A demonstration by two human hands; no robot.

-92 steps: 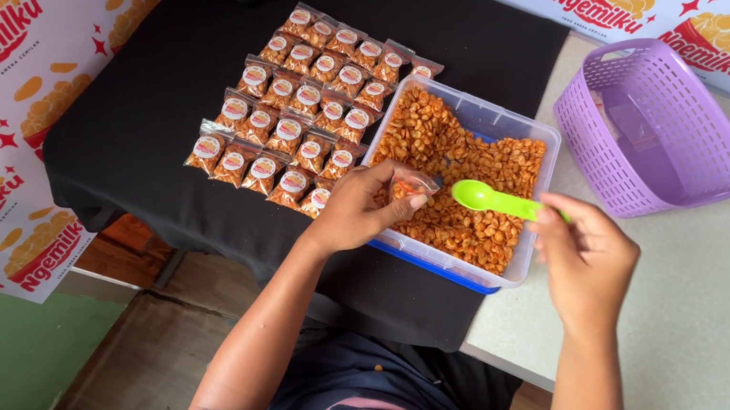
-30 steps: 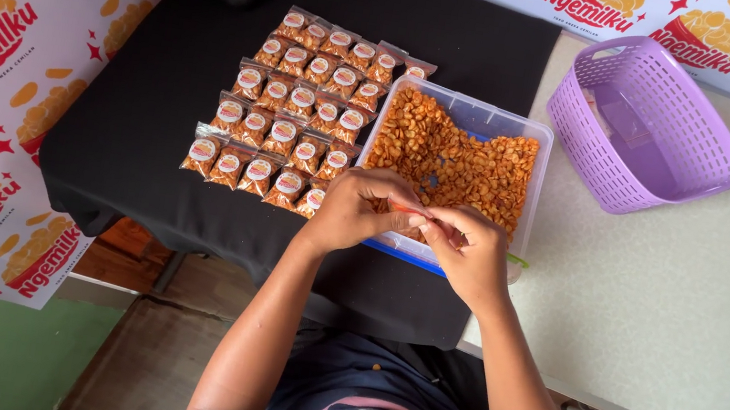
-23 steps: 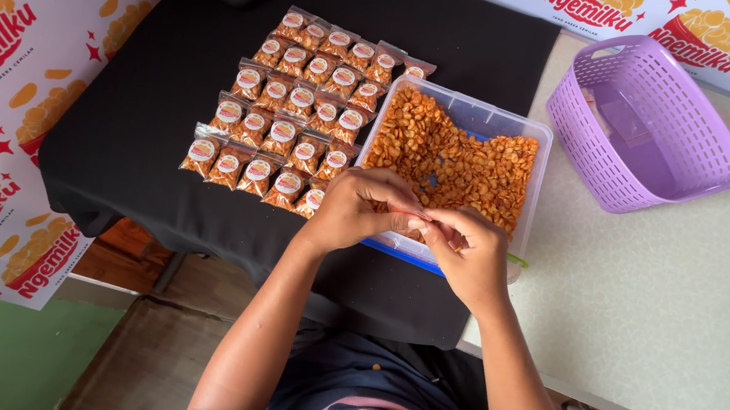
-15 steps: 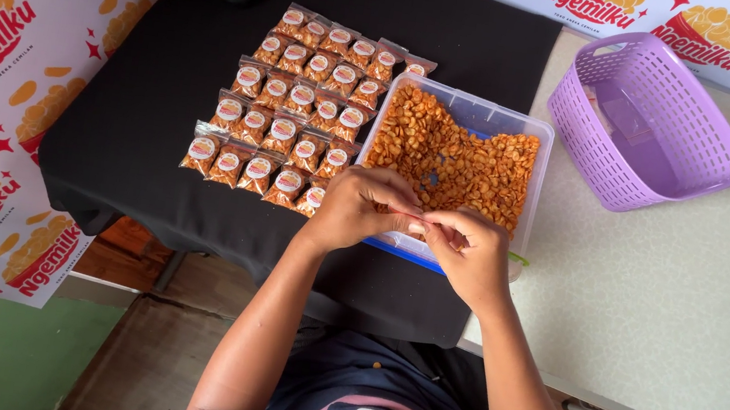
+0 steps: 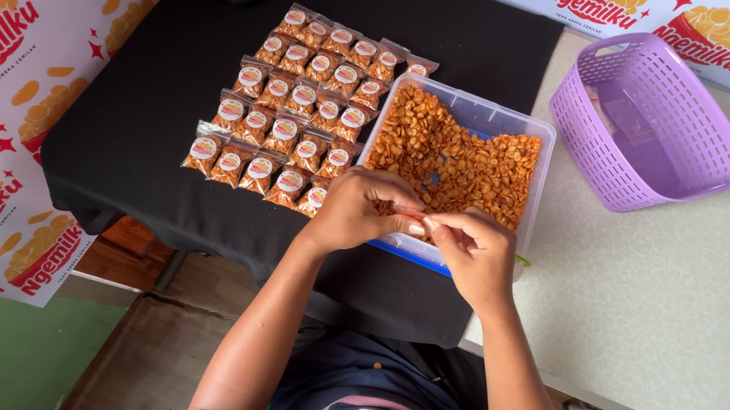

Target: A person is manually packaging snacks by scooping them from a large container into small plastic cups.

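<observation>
both hands meet over the near edge of the clear plastic tub of orange fried snack pieces [image 5: 493, 123]. left hand [image 5: 354, 211] and right hand [image 5: 473, 255] each pinch one end of a small clear snack pouch [image 5: 410, 215], its sealed top running left to right between the fingertips. rows of filled little pouches [image 5: 297, 108] lie just left on the black cloth [image 5: 148, 105]; a lilac slotted plastic basket [image 5: 680, 98] sits well apart to the right.

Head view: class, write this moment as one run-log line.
left hand: pinching small snack packet | right hand: pinching same packet | below: clear tub of orange snacks | beside: packet rows on black cloth
</observation>
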